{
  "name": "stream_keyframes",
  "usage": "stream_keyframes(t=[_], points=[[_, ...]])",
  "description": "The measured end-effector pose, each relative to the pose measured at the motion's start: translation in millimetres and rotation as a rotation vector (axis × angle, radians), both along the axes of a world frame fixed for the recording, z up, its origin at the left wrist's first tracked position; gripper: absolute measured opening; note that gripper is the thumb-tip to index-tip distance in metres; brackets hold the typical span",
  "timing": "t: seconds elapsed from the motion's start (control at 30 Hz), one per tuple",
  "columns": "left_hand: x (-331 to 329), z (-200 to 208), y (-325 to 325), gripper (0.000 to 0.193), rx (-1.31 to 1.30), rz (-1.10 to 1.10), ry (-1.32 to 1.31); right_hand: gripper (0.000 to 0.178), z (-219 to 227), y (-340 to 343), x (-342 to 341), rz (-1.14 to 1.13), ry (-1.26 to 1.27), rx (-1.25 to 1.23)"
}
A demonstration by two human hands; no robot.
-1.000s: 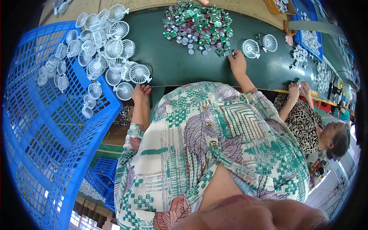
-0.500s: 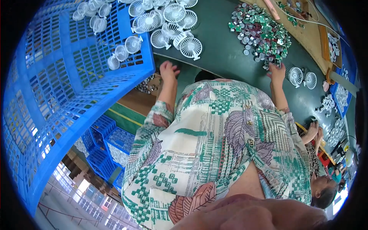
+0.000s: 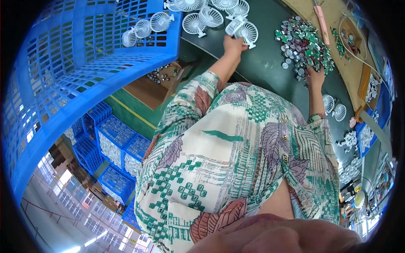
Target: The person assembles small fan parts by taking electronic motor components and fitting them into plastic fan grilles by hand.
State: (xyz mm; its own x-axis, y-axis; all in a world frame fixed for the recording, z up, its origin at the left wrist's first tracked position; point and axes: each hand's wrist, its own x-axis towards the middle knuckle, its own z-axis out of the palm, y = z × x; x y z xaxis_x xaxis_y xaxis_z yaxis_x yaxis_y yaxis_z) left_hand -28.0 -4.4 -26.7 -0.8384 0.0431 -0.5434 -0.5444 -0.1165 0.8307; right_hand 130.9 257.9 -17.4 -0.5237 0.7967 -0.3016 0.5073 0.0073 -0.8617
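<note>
My left hand (image 3: 234, 45) has its fingers closed on the near rim of a white fan housing (image 3: 247, 33), a round slatted cage with a small tab. Beside it are more white fan housings (image 3: 194, 24) at the table's near edge. To the right, my right hand (image 3: 315, 79) has its fingers curled at the near edge of a pile of small silver motors and green circuit boards (image 3: 304, 45). Whatever its fingertips hold is hidden from view. Just below that hand lie a pair of white fan housings (image 3: 338, 112).
A large blue crate (image 3: 105, 69) with some fan housings leans in from the left. Under it stands an open cardboard box (image 3: 145, 90); stacked blue crates (image 3: 112, 139) are on the floor. A pink-handled tool (image 3: 321, 25) lies on the wooden board at far right.
My left hand has moved up and right from beside the crate's corner and taken hold of a fan housing. My right hand stays by the pile. The whole view has shifted.
</note>
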Motion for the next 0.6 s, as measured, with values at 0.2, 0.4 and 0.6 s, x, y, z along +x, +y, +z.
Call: stream_keyframes(t=[0.2, 0.4, 0.6], points=[[-38, -8, 4, 0.041, 0.372, -0.293, -0.121, 0.069, 4, 30, -19, 0.059, -0.052, 0.063], [-42, -25, 19, 0.071, 0.131, -0.376, -0.132, 0.07, 14, 55, -5, 0.456, -0.337, 0.302], [-51, -24, 19, 0.036, -0.119, -0.378, -0.164, 0.049, 49, 23, 16, 0.595, -0.397, 0.627]])
